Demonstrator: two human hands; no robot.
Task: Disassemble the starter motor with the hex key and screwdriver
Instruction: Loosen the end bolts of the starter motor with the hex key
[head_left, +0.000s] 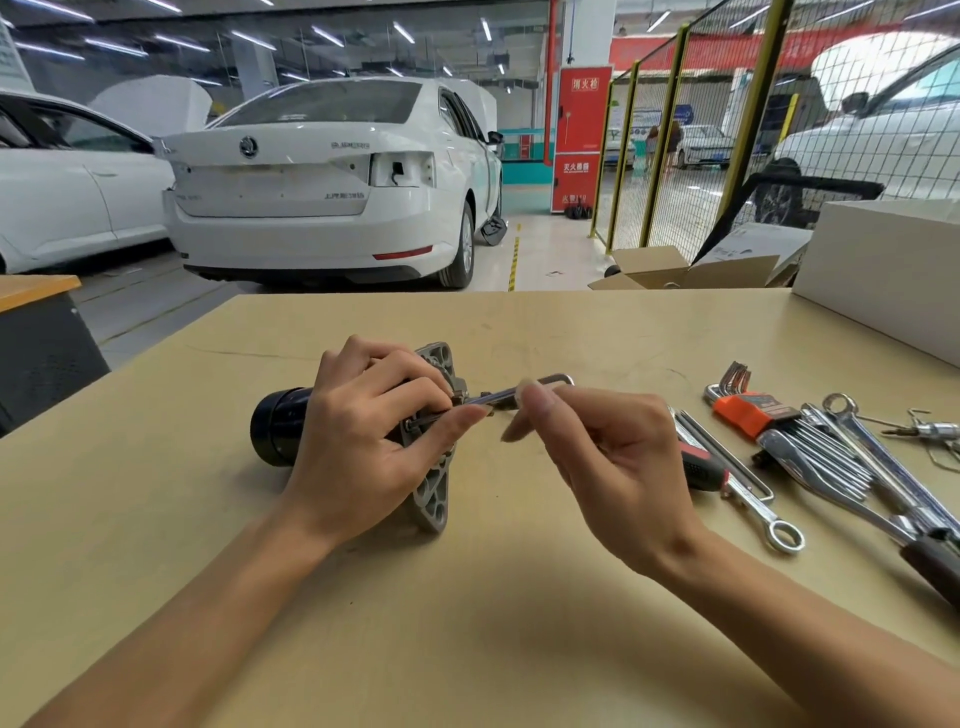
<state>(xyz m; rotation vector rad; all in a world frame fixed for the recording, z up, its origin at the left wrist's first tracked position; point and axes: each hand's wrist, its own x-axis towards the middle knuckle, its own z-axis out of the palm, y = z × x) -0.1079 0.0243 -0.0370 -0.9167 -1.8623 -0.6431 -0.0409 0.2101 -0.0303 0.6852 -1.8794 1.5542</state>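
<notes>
The starter motor (278, 428) lies on its side on the tan table (467, 623), black cylinder to the left, grey mounting flange (434, 501) to the right. My left hand (366, 441) wraps over the motor body at the flange and holds it down. My right hand (608, 467) pinches a silver L-shaped hex key (493, 397) between thumb and forefinger. The key's long arm points left into the flange face, its tip hidden by my left fingers. A red-and-black screwdriver (701, 465) lies just right of my right hand.
To the right lie a hex key set in an orange holder (748, 413), several chrome spanners (852, 457), a ring spanner (779, 532) and a small bit driver (930, 430). A white box (883, 275) stands at the far right corner. White cars are parked beyond the table.
</notes>
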